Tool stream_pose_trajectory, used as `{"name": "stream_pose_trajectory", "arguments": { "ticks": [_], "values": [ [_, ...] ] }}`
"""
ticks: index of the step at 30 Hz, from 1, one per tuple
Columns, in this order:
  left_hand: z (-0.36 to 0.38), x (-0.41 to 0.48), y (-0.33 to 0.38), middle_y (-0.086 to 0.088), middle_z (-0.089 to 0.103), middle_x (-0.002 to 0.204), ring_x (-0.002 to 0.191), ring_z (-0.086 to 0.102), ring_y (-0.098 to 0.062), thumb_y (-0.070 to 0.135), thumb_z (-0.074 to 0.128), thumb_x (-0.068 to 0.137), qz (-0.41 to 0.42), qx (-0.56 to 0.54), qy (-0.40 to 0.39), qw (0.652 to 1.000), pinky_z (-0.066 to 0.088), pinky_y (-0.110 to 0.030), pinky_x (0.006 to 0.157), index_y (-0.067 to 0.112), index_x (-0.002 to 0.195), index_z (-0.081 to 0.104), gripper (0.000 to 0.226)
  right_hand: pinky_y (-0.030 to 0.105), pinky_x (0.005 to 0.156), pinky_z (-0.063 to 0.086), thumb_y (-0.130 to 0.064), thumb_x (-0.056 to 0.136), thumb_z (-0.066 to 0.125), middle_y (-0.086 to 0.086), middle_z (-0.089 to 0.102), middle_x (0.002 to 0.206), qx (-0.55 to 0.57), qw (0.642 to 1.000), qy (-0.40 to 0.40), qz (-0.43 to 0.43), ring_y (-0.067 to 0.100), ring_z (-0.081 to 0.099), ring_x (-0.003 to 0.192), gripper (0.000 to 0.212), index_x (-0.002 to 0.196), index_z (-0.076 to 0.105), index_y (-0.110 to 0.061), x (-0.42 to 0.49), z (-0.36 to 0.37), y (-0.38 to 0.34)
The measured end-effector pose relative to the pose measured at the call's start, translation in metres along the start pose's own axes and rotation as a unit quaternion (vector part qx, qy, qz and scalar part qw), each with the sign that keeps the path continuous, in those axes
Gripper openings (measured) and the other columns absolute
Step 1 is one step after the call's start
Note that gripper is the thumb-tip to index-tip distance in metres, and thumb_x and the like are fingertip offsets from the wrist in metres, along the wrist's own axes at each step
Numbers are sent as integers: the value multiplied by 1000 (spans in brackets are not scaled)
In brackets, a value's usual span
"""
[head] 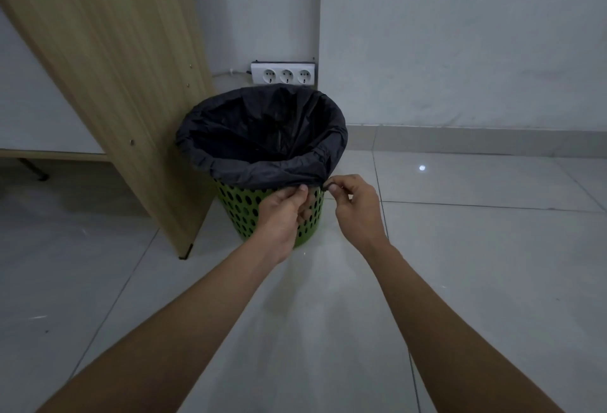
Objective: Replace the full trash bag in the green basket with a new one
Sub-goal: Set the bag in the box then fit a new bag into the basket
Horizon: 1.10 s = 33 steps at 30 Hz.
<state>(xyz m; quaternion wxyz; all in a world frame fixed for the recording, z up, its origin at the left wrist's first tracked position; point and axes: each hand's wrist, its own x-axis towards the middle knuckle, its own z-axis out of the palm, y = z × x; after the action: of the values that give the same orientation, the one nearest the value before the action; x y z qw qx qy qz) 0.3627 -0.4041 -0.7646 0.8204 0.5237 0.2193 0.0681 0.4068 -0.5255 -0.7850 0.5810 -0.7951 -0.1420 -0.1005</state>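
A green perforated basket stands on the tiled floor against a wooden panel. A black trash bag lines it, its edge folded over the rim all round; the inside looks dark and I cannot make out any contents. My left hand pinches the bag's folded edge at the near rim. My right hand pinches the same edge just to the right, thumb and forefinger closed on a small gathered bit of plastic. Both hands are in front of the basket's near wall.
A tall wooden panel leans close to the basket's left side. A white power strip with three sockets sits on the wall right behind the basket. Glossy grey floor tiles spread to the right and front.
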Motion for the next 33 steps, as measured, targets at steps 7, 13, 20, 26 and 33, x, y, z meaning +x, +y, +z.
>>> {"name": "stream_pose_trajectory", "arguments": {
  "ticks": [7, 13, 20, 26, 33],
  "values": [
    [19, 5, -3, -4, 72, 85, 72, 65, -9, 5, 64, 93, -50, -90, -2, 995, 49, -20, 66, 9, 94, 70, 8, 18, 68, 49, 3, 90, 59, -6, 70, 77, -11, 999, -42, -23, 3, 64, 73, 21, 90, 72, -14, 10, 0, -6],
    [28, 10, 4, -6, 72, 85, 56, 64, -5, 7, 73, 85, -85, -123, 57, 987, 50, -16, 51, 6, 96, 72, 11, 30, 70, 54, -9, 88, 73, 2, 72, 82, 73, 997, 14, -11, 16, 65, 75, 9, 90, 68, -15, 8, 2, -6],
    [27, 11, 10, 7, 72, 78, 68, 61, -5, 23, 69, 88, -147, -71, 24, 986, 43, -22, 65, 17, 91, 71, 7, 20, 77, 53, -11, 91, 70, 0, 64, 108, 50, 999, 7, -12, 12, 63, 89, 18, 104, 76, -22, 4, 4, -3],
    [21, 9, 2, 3, 68, 93, 82, 61, -9, 12, 63, 92, -122, -101, 10, 987, 44, -24, 70, 19, 97, 68, 9, 16, 70, 53, -15, 98, 62, -6, 72, 84, 162, 976, -41, 138, -5, 66, 73, 12, 94, 74, -14, 12, 7, -21],
    [33, 6, -3, 7, 67, 85, 69, 55, -6, 21, 70, 89, -103, -93, 52, 989, 42, -24, 63, 22, 110, 70, 21, 28, 67, 55, -10, 82, 79, 2, 70, 76, 268, 915, -34, 300, 11, 65, 73, 8, 83, 72, -12, 22, 0, -36]
  ]
}}
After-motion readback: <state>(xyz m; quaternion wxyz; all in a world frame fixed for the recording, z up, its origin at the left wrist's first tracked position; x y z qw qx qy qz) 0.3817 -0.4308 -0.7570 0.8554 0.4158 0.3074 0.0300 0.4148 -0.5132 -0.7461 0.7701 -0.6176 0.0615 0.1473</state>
